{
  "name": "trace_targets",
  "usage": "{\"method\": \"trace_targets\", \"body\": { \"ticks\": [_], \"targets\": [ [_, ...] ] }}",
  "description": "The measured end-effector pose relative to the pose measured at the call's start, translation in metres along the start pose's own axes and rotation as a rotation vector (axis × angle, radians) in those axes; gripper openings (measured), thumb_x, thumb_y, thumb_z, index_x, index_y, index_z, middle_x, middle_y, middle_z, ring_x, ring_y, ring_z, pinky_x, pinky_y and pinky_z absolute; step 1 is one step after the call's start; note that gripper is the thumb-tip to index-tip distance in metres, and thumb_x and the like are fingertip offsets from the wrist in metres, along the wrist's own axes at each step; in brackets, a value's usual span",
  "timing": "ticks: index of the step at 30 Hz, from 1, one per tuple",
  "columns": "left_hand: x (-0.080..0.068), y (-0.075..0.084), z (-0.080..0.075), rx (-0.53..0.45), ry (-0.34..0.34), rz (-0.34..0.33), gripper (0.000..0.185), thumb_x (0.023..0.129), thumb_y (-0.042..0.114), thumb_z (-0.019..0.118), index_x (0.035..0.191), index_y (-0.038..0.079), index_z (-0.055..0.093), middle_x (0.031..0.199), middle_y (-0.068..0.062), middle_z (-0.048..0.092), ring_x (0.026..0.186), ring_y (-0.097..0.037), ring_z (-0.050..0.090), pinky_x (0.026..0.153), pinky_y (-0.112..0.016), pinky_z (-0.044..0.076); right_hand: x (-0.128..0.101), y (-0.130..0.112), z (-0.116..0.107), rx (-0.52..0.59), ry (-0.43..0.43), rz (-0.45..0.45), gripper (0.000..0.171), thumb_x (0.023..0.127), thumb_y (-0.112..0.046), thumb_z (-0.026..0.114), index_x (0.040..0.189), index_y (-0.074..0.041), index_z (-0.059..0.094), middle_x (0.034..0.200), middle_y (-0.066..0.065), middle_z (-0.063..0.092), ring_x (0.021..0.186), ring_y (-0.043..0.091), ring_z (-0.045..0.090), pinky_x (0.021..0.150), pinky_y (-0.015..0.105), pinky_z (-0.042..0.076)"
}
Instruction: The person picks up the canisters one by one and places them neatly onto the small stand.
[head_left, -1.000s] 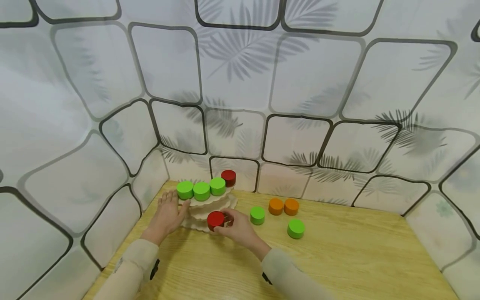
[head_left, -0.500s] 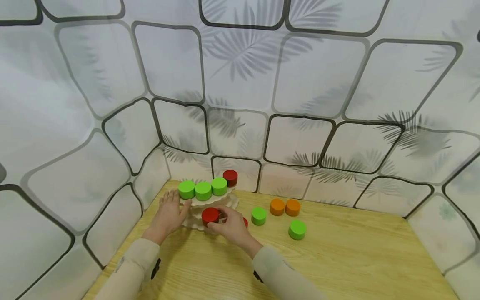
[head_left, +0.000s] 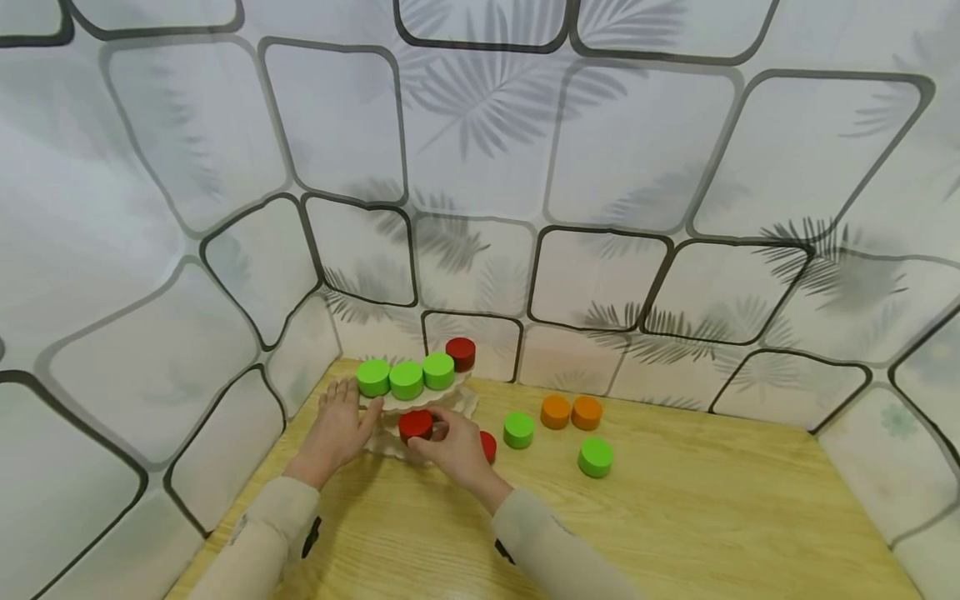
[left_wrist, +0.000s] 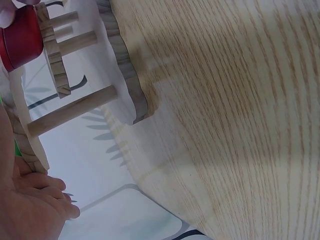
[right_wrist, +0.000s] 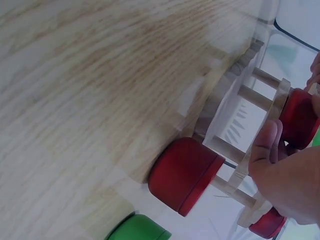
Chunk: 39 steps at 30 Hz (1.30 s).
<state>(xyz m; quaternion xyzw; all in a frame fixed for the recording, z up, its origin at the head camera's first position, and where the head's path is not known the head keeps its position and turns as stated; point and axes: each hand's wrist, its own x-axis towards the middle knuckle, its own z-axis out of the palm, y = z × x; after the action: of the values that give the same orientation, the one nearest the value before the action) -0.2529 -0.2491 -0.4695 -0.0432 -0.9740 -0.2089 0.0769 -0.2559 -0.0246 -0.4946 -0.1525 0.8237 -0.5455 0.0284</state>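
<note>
Right hand (head_left: 450, 446) pinching red disc (head_left: 415, 424) on middle tier of wooden tiered stand (head_left: 427, 398); left hand (head_left: 335, 429) flat, fingers straight against stand's left edge; second red disc (head_left: 488, 446) on bench (head_left: 675, 517) beside right hand.

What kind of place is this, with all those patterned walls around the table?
Probably a small staged recording booth, not a home. A wooden table is boxed in by a printed fabric backdrop, and the only things on it are a tiered wooden stand and coloured toy cylinders, such as the orange pair.
</note>
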Motion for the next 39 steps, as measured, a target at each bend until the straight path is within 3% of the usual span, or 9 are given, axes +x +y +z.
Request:
{"method": "trace_targets", "body": {
  "ticks": [4,11,23,39],
  "targets": [
    [-0.001,0.0,-0.001,-0.018,0.008,0.005,0.079,0.115,0.043,0.036,0.153,-0.026,0.026,0.161,-0.046,0.026,0.152,-0.065,0.019,0.125,-0.073,0.018,0.001,0.0,0.003,-0.006,0.021,-0.016,0.055,0.087,-0.018,0.087,0.138,-0.005,0.069,0.106,0.006,0.078,0.082,0.005,0.066,0.073,0.021,0.058],
    [-0.001,0.0,-0.001,-0.028,0.006,0.002,0.08,0.115,0.044,0.035,0.154,-0.025,0.025,0.162,-0.045,0.025,0.153,-0.064,0.018,0.126,-0.073,0.017,0.004,-0.002,0.007,-0.001,0.022,-0.013,0.045,0.088,-0.017,0.086,0.131,-0.01,0.073,0.105,0.007,0.078,0.08,0.005,0.067,0.07,0.019,0.057],
    [-0.001,0.002,-0.002,-0.038,-0.033,-0.021,0.083,0.115,0.047,0.031,0.157,-0.023,0.017,0.165,-0.044,0.018,0.155,-0.063,0.012,0.127,-0.072,0.013,0.007,-0.001,0.015,0.015,0.053,-0.037,0.036,0.089,-0.017,0.086,0.121,-0.006,0.075,0.104,0.011,0.079,0.072,0.003,0.064,0.062,0.018,0.055],
    [-0.002,-0.001,0.0,-0.053,-0.028,-0.021,0.083,0.115,0.047,0.031,0.158,-0.022,0.015,0.165,-0.044,0.016,0.155,-0.063,0.01,0.127,-0.072,0.011,0.009,-0.007,0.026,-0.074,0.183,-0.05,0.036,0.085,-0.023,0.09,0.114,-0.005,0.08,0.105,0.011,0.081,0.068,0.001,0.063,0.061,0.016,0.054]
  ]
}}
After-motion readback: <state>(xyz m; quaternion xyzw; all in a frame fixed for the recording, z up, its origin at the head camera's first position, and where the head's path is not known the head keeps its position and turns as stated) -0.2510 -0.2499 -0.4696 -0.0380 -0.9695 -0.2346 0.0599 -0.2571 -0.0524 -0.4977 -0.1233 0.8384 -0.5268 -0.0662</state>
